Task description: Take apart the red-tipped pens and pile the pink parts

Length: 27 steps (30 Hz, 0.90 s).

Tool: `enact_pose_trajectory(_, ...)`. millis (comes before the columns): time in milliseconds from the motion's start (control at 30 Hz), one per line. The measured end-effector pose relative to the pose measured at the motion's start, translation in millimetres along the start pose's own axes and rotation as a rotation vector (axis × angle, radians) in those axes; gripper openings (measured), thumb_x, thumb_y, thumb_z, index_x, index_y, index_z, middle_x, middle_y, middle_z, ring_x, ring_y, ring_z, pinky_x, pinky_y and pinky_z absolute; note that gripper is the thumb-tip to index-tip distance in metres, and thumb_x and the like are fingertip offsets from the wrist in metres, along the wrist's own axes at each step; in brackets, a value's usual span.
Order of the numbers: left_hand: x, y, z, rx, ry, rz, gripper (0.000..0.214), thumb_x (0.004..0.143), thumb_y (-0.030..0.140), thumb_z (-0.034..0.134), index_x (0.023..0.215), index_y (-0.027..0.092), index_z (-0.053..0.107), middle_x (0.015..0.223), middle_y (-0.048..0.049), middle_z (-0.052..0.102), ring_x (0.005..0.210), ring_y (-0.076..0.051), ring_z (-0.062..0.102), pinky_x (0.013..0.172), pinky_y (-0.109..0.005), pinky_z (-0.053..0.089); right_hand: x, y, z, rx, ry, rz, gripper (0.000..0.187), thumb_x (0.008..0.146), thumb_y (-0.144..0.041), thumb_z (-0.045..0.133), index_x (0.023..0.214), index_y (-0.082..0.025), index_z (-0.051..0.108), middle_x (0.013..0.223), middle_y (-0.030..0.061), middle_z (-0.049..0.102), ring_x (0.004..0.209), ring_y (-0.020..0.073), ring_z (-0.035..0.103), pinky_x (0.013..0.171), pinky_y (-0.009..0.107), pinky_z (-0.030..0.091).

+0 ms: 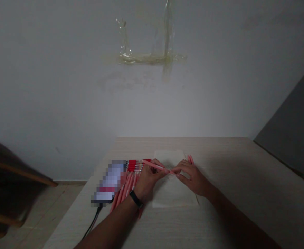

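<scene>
A slim pink pen is held slantwise above the table by both hands. My left hand, with a black band on its wrist, is closed around the pen's middle. My right hand pinches the lower right end between thumb and fingers. Below them lies a pale sheet or flat packet. Several pink pens lie side by side left of my left hand, partly hidden by that arm. Behind my right hand, the tips of pink pens stick out.
Slim pieces with red and silver parts lie beside a blurred-out phone at the table's left. A black cable runs from the phone. The wooden table meets a wall with tape on it. A dark chair stands left.
</scene>
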State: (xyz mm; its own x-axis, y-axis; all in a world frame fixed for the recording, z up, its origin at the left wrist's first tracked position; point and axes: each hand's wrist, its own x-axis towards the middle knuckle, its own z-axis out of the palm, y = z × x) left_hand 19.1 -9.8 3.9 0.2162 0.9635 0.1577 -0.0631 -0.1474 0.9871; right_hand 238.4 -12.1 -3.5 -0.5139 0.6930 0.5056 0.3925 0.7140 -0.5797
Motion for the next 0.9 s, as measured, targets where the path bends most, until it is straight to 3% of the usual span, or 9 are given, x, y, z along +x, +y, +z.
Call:
enact_pose_trajectory(267,-2,7,3.9,0.053,-0.052,0.039,0.032,0.073,0.041,0.081,0.076,0.014,0.063,0.072,-0.0009,0.061,0.068,-0.013,0.053,0.062,-0.024,0.038,-1,-3,3,-0.001,-0.022,0.023,0.013,0.093,-0.034,0.063,0.098,-0.022,0.066,0.088,0.0040,0.065,0.086,0.0195,0.059,0.085,0.036,0.046)
enact_pose_trajectory(500,1,3,-2.7,0.016,-0.071,0.020,0.032,0.075,0.040,0.080,0.079,0.015,0.062,0.069,0.0023,0.055,0.065,-0.011,0.048,0.060,-0.023,0.035,-1,-1,-7,0.058,-0.084,-0.023,0.021,0.098,-0.031,0.055,0.113,-0.022,0.066,0.093,0.0063,0.066,0.091,0.0199,0.060,0.087,0.036,0.047)
enact_pose_trajectory(900,0,-5,-0.5,-0.032,-0.150,0.008,0.030,0.076,0.036,0.080,0.081,0.014,0.061,0.070,0.0018,0.055,0.065,-0.010,0.049,0.059,-0.023,0.034,-1,2,0,0.065,-0.076,-0.012,0.017,0.098,-0.034,0.057,0.090,-0.021,0.065,0.085,0.0032,0.067,0.085,0.0180,0.060,0.082,0.034,0.045)
